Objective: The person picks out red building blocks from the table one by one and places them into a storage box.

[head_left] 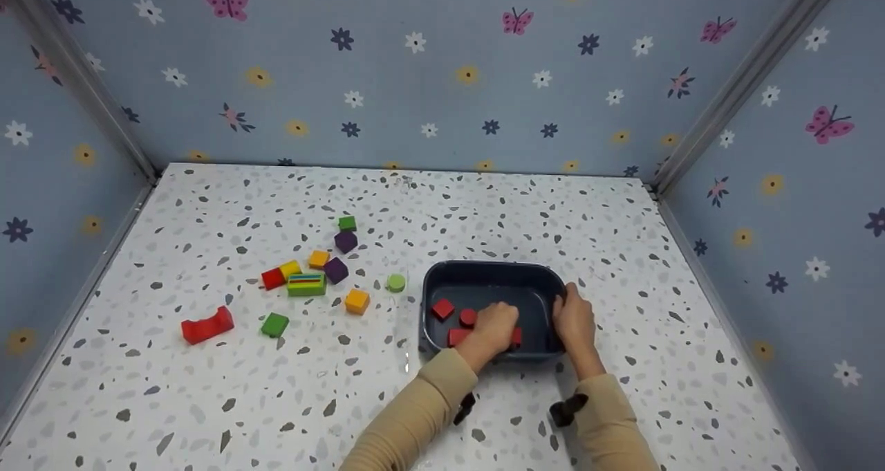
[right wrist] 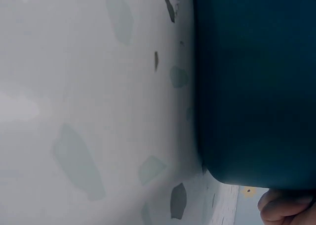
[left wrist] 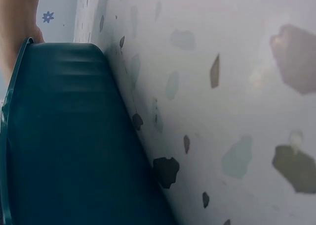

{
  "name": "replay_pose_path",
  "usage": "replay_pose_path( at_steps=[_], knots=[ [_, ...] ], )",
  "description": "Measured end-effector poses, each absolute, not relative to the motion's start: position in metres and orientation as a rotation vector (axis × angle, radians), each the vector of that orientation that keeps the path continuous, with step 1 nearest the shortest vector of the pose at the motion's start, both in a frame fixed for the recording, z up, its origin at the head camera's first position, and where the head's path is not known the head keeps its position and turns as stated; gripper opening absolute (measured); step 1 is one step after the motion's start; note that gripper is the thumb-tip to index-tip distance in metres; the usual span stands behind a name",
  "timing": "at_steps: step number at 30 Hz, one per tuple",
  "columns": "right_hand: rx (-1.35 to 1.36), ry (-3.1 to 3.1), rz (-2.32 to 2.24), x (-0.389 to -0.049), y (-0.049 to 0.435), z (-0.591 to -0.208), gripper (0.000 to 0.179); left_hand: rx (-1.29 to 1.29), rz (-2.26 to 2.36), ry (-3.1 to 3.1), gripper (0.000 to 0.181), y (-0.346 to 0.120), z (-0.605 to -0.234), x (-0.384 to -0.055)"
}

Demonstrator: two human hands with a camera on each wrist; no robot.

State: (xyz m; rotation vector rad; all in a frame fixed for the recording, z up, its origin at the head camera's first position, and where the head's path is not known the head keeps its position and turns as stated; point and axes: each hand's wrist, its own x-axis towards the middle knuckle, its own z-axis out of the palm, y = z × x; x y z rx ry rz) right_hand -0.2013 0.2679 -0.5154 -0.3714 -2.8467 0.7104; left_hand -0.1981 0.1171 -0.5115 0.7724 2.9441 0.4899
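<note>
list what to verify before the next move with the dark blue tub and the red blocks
1. Tub resting on the table: ok, the dark blue tub sits on the speckled tabletop.
2. Tub held: ok, the right hand grips its right side.
3. Left hand out of the tub: not ok, the left hand is inside.
4. Left hand's hold on the partly hidden red block: cannot tell, its fingertips are hidden.
5. All red blocks inside: not ok, the notched red block and small red block lie outside, to the left.
</note>
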Motion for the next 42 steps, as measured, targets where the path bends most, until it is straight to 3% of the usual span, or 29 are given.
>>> replay_pose_path(
  at_steps=[11,27,42],
  knots=[
    [-0.359,-2.841,0.704,-0.202,0.267,-0.515,0.018,0.804,0.469,2.936,0.005,0.114,-0.505,-0.196],
    [-0.361,-2.84,0.723,-0.202,0.269,-0.514,0.018,0.826,0.674,2.993,0.025,0.095,-0.487,-0.194],
    [-0.347,-2.85,0.719,-0.201,0.269,-0.517,0.017,0.86,1.026,3.186,0.011,0.068,-0.476,-0.187]
  ],
)
